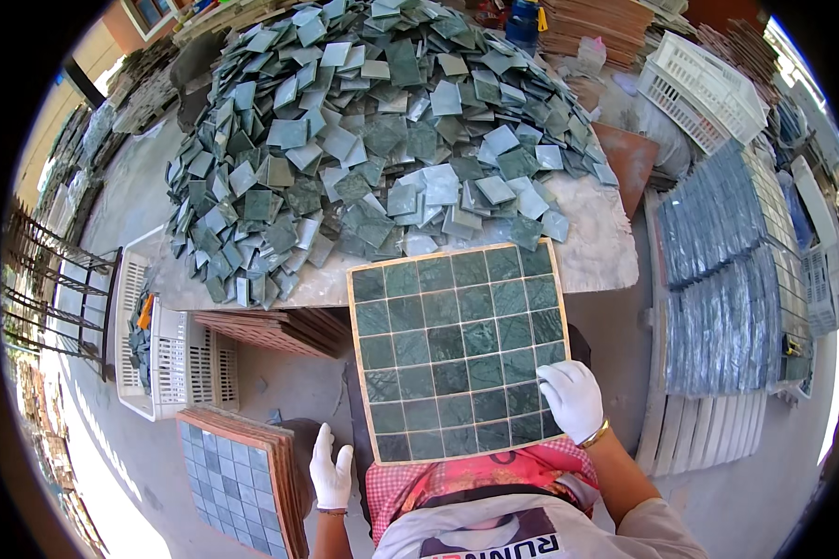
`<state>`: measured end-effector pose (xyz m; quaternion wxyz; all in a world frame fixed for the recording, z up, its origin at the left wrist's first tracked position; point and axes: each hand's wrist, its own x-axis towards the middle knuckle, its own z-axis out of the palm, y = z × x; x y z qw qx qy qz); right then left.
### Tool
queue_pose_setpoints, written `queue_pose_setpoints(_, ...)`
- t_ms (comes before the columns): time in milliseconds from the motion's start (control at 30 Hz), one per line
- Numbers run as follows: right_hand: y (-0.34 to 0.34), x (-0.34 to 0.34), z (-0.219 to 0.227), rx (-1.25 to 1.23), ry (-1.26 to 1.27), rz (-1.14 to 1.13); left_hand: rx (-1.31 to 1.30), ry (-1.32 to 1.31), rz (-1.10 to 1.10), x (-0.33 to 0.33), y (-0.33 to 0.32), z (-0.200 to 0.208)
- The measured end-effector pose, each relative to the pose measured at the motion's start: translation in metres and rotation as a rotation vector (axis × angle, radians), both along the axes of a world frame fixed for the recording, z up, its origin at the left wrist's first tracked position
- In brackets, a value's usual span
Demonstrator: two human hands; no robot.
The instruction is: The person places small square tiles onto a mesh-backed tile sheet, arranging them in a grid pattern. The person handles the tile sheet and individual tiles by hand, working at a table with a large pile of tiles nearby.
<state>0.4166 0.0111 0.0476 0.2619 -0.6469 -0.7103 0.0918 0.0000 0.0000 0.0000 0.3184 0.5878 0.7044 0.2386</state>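
Note:
A shallow wooden-edged tray (350,307) filled with rows of square dark green tiles (449,348) leans between the table's front edge and my lap. My right hand (571,401), in a white glove, is at the tray's lower right edge, its bent fingers over the rim and the outer tiles; its thumb is not clearly seen. My left hand (330,472), also gloved in white, is raised left of the tray with thumb and fingers apart. It holds nothing. Nearest to it is a stack of boards (289,475) topped with blue-grey square tiles (228,484).
A big heap of loose green tiles (382,140) covers most of the table (601,233). At the left stands a white plastic crate (191,363), with reddish boards (270,331) under the table. Stacks of wrapped tile sheets (722,317) and white crates (704,88) are on the right.

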Motion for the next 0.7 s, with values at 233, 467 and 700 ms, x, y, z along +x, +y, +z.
queue_pose_setpoints(233, 0.009, -0.011, 0.004, -0.143, -0.106, 0.152, 0.114, -0.058, -0.021, 0.039, 0.025, 0.031)
queue_pose_setpoints(467, 0.028, -0.003, 0.03, -0.43, -0.181, 0.328, 0.247, -0.132, -0.108, 0.079, 0.033, 0.055)
queue_pose_setpoints(700, 0.022, -0.047, 0.071, -0.358, 0.19, 0.442, 0.011, -0.643, -0.469, 0.147, 0.027, 0.078)
